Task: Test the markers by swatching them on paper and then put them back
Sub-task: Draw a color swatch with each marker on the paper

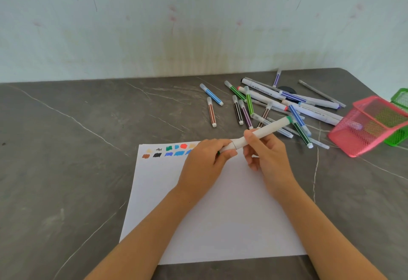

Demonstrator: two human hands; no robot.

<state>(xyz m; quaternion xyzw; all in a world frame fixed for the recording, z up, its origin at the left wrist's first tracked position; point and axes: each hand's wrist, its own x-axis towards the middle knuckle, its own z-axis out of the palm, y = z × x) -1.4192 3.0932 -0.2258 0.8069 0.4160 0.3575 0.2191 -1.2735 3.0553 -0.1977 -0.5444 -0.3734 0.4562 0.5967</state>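
Now both hands hold one thick white marker (271, 127) above the top edge of the paper (220, 213).
The left hand (205, 158) curls round the marker's lower end, while the right hand (265, 150) pinches the barrel between thumb and fingers; its green-banded end tilts up toward two o'clock. Two rows of colour swatches (167, 150) run along the sheet's top left, at ten o'clock from the hands. Loose markers (249, 105) lie scattered on the grey table (66, 147) at one o'clock, and a pink mesh basket (371, 125) lies tipped at three o'clock, with a green mesh basket (400, 135) just behind it.
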